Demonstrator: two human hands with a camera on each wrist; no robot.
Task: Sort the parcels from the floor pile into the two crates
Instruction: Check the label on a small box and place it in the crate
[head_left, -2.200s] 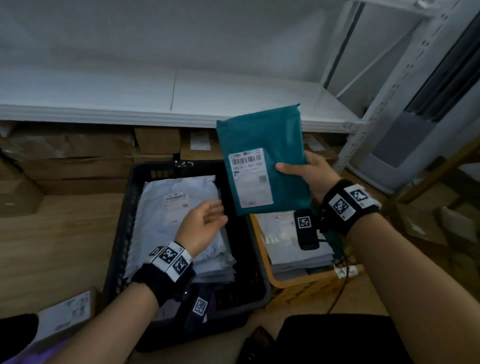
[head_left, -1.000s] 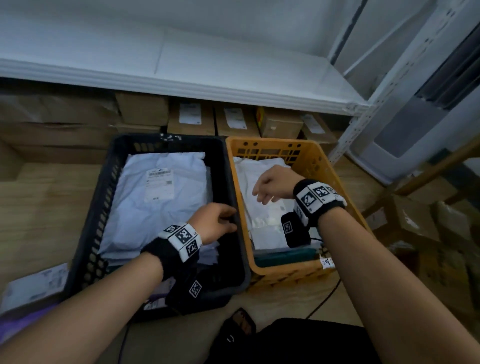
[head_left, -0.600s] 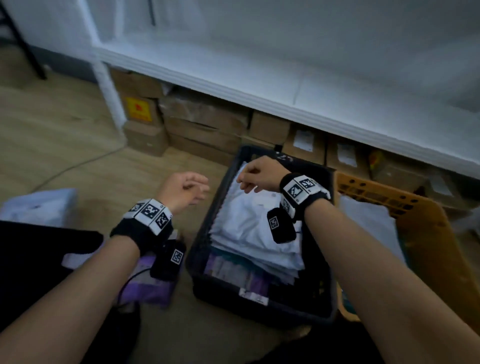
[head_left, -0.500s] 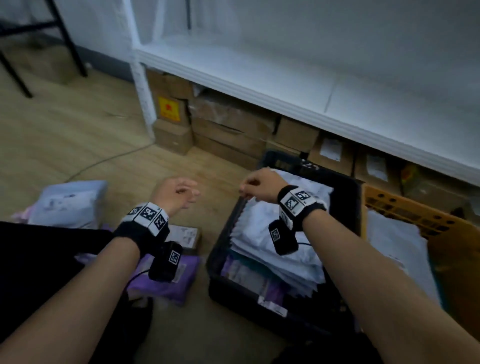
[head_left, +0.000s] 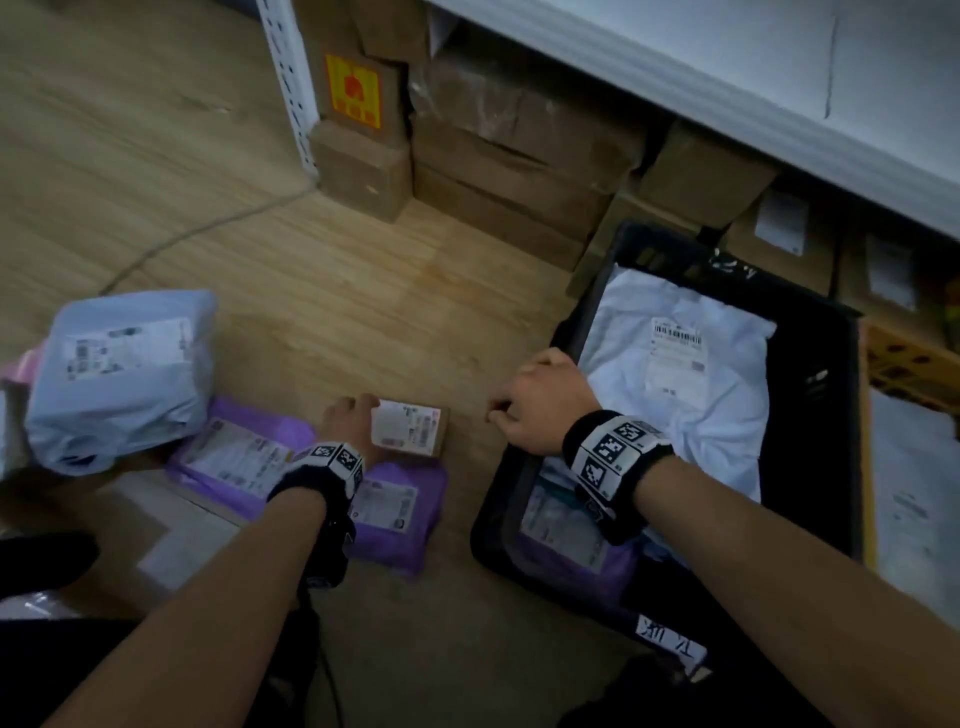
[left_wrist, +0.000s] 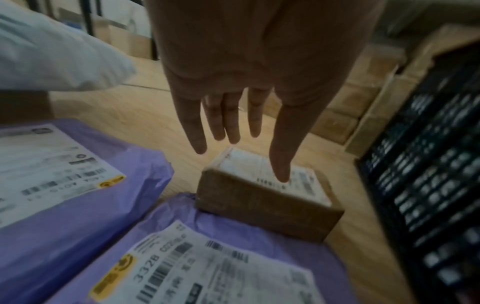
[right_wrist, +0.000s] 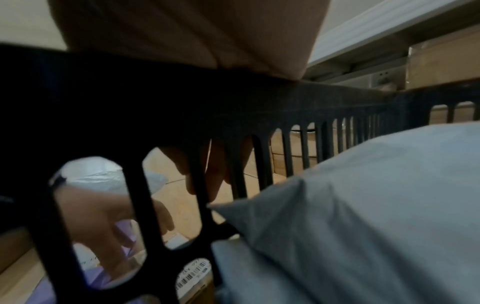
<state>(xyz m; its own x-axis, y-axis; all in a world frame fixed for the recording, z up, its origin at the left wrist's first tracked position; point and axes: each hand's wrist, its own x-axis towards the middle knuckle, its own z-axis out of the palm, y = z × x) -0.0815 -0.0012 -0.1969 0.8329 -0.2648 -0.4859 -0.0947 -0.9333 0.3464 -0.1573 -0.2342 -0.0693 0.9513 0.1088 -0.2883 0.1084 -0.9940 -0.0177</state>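
A small brown cardboard box with a white label lies on the floor beside two purple mailers and a pale blue bag parcel. My left hand reaches over the box's left end. In the left wrist view its straight fingers spread above the box, thumb over the label. My right hand rests on the left rim of the black crate, and its fingers hang down the outside of the wall. A white mailer tops that crate's stack. The orange crate shows at the right edge.
Stacked cardboard boxes sit under a white shelf, beside a perforated upright. A thin cable runs across the wooden floor. Bare floor separates the parcel pile from the black crate.
The teal parcel left my right hand over the orange crate. My view swung left to the floor pile. The left hand dropped over the small box, and the right settled on the black crate's rim.
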